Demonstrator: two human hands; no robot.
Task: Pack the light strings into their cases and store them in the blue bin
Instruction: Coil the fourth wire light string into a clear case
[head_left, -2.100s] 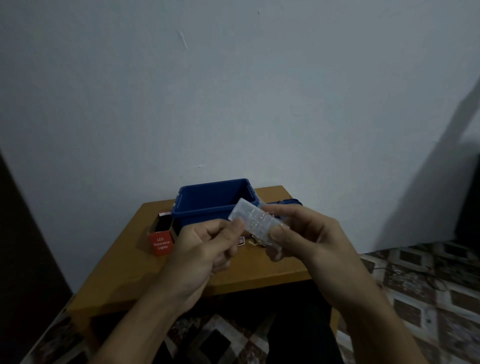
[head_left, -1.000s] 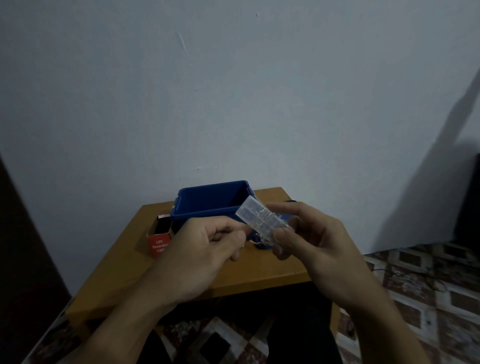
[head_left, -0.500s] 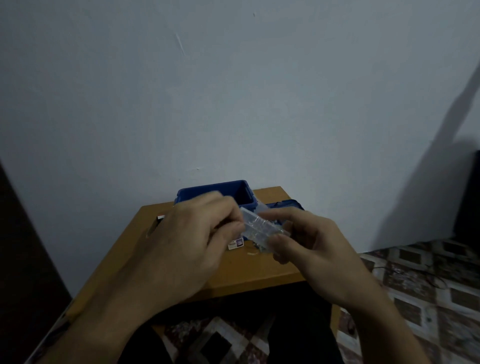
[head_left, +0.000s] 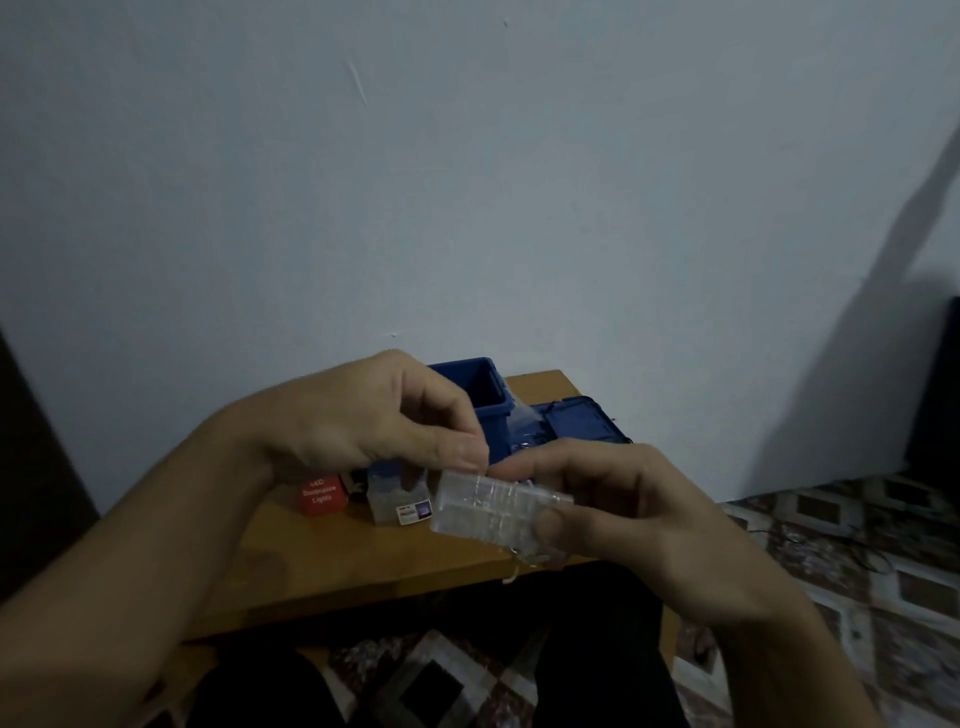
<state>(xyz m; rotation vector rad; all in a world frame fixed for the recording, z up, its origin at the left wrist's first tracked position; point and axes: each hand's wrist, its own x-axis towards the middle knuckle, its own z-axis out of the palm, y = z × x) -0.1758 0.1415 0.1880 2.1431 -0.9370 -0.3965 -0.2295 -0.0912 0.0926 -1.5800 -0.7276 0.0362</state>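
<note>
Light string (head_left: 522, 558) wraps clear case (head_left: 480, 514); right hand (head_left: 639, 519) grips case, left hand (head_left: 374, 415) pinches string, likely winding it; blue bin (head_left: 491, 397) at table's (head_left: 363, 566) far edge.

The left hand (head_left: 374, 415) has risen over the clear case (head_left: 488, 509) (now lying flatter).

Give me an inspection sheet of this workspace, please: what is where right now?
Surface: wooden table.
Job's things: clear case held above the table; blue bin open at the back, its lid beside it; red box and small labelled case on the table.
Clutter: nothing seen.
Hands: right hand grips the clear case; left hand pinches its top edge.
Cables: thin light string wound round the held case, an end dangling; dark cord on the floor.
Surroundings: pale wall, patterned floor.
</note>
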